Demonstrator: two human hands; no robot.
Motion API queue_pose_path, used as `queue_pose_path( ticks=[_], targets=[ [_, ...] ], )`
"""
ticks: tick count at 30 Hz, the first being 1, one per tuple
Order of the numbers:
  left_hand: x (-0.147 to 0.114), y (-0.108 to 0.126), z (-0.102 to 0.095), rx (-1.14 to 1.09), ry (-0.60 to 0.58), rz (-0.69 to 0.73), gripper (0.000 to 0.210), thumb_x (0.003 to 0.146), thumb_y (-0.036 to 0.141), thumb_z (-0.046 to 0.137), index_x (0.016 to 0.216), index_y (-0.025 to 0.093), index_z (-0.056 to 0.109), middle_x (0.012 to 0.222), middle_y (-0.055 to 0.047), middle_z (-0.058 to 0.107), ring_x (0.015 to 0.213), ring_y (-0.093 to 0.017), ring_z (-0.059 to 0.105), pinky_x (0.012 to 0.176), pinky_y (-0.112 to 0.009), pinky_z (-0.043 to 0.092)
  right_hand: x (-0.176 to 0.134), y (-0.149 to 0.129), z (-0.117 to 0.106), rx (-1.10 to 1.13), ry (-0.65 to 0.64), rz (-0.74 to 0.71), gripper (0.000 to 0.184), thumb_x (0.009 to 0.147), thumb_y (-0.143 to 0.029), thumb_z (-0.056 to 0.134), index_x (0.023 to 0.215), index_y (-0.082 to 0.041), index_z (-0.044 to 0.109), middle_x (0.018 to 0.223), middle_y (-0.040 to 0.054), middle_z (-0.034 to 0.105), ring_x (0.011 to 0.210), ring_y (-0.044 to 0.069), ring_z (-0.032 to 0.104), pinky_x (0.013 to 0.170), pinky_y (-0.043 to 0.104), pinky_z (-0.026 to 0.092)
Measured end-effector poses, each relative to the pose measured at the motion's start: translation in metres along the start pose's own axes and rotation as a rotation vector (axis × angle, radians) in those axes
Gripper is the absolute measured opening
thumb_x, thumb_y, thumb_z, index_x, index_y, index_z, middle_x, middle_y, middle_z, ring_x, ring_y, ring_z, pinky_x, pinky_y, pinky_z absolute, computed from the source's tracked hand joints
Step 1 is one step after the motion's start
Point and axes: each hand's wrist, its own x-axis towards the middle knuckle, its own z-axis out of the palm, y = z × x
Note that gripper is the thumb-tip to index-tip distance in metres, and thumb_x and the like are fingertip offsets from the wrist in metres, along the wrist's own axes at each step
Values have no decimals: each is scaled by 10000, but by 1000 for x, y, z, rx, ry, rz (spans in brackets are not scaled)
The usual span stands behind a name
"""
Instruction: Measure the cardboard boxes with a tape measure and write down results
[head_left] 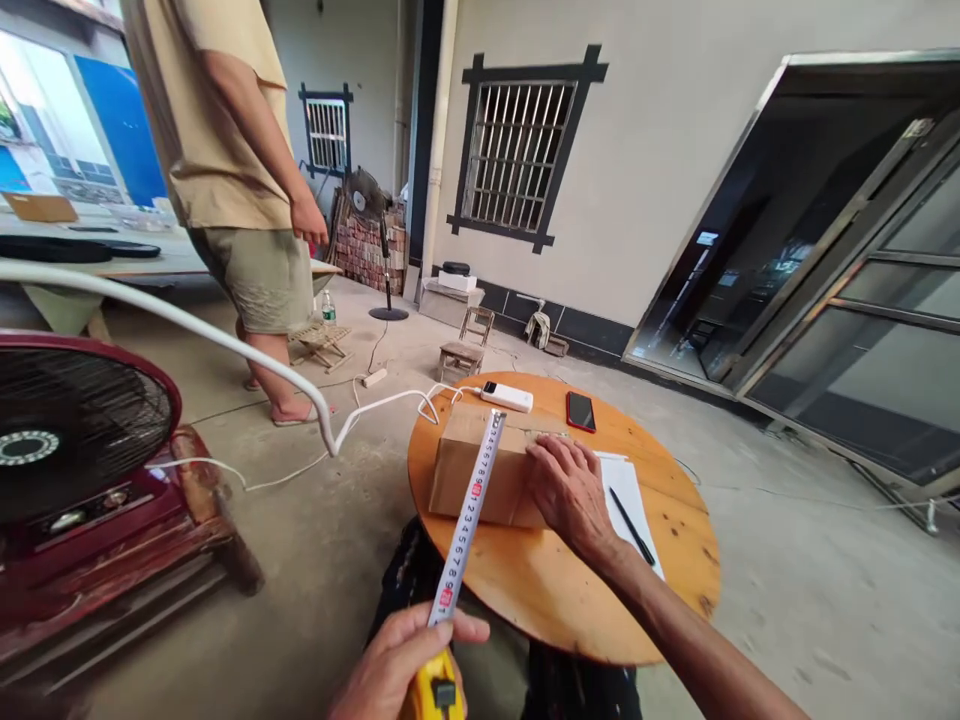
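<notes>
My left hand (pixel 409 655) is closed around a yellow tape measure (pixel 436 690), its thumb by the mouth where the blade comes out. The silver blade (pixel 466 520) runs up and away, its hooked end over the top of a brown cardboard box (pixel 469 470). Whether the hook touches the box I cannot tell. My right hand (pixel 566 485) rests on the box's right end, fingers bent over its top edge; the thumb is hidden. Under the box is a round wooden table (pixel 570 600). Right of that hand lie white paper (pixel 619 480) and a black pen (pixel 632 525).
A white power bank (pixel 508 397) with a cable and a phone (pixel 580 410) lie on the table's far side. A red fan (pixel 82 450) stands at left under a white tube (pixel 225 330). Another person (pixel 240 180) stands beyond. A small chair (pixel 463 355) is behind the table.
</notes>
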Motion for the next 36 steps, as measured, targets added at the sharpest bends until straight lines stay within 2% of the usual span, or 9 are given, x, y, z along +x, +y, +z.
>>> queue_pose_path(
  ticks=[3, 10, 18, 26, 36],
  targets=[
    [-6, 2, 5, -96, -55, -48, 420, 814, 460, 575, 1027, 117, 692, 620, -38, 643, 585, -176, 611, 554, -253, 431, -8, -6, -2, -14, -9, -8, 339, 798, -203, 650, 1126, -224, 568, 1273, 78, 589, 1175, 277, 499, 1024, 465, 305],
    [-8, 5, 7, -119, -162, -2, 386, 813, 418, 576, 975, 96, 714, 549, -24, 619, 493, -131, 566, 488, -212, 402, -23, -17, -2, -34, 39, -26, 309, 829, -179, 618, 1129, -222, 558, 1292, 92, 583, 1159, 267, 527, 994, 448, 337],
    [-13, 0, 4, -112, -188, 15, 355, 829, 386, 563, 971, 101, 718, 567, -22, 613, 498, -119, 544, 494, -209, 391, -44, -35, -9, -54, 101, -21, 307, 838, -175, 604, 1136, -225, 551, 1303, 98, 581, 1216, 263, 500, 1028, 455, 321],
    [-14, -9, -1, -43, -230, 37, 339, 840, 377, 547, 965, 116, 724, 558, -27, 612, 505, -131, 549, 493, -222, 360, -61, -49, -21, -70, 50, -19, 348, 819, -156, 599, 1153, -239, 549, 1330, 92, 554, 1230, 268, 486, 1022, 454, 323],
    [-11, -15, 8, -81, -210, 87, 327, 832, 372, 547, 965, 125, 715, 588, -20, 643, 519, -122, 547, 541, -229, 371, -70, -63, -22, -90, 49, 5, 373, 804, -154, 605, 1167, -219, 554, 1352, 101, 538, 1246, 271, 463, 1032, 461, 317]
  ],
)
